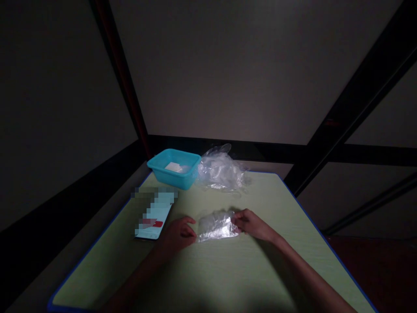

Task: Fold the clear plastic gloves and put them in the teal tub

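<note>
A clear, shiny plastic bag (216,227) lies flat on the light green table (221,274) between my hands. My right hand (249,224) grips the bag's right edge, fingers closed on it. Just off the bag's left edge is my left hand (180,232), its thumb and fingers curved apart with a gap between them and nothing seen in it. Whether the bag holds anything I cannot tell.
A phone (156,215), its screen lit, lies to the left. At the back stands a turquoise plastic basket (174,178) with white pieces (173,167) inside. Beside it is a heap of clear plastic bags (221,169). The table has a blue edge (321,230); walls rise behind.
</note>
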Tool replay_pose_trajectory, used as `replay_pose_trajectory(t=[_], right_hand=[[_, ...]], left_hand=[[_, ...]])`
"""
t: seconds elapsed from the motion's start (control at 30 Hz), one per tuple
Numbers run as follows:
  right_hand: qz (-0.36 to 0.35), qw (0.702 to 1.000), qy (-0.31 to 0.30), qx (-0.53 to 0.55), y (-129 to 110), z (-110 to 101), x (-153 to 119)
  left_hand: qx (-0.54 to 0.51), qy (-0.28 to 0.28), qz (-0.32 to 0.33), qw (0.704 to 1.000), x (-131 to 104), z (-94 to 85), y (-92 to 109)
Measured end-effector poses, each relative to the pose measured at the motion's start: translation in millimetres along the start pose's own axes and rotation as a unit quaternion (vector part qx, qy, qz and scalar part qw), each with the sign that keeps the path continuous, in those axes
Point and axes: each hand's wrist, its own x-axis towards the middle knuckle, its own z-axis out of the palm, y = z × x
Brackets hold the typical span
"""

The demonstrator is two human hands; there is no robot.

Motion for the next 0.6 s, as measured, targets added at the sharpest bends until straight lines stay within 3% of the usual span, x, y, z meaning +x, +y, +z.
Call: replay_pose_trajectory(t=[0.23,0.6], right_hand=[[0.063,0.996,0.056,0.017,10.6,9.5,7.2],[0.091,0.987,0.128,-0.013,16.8,17.5,8.7]], left_hand=[[0.028,0.025,0.007,0.999,-2.7,3.8,-0.7],[0.084,0.025,0.039,0.995,-5.8,-0.2,-4.4]])
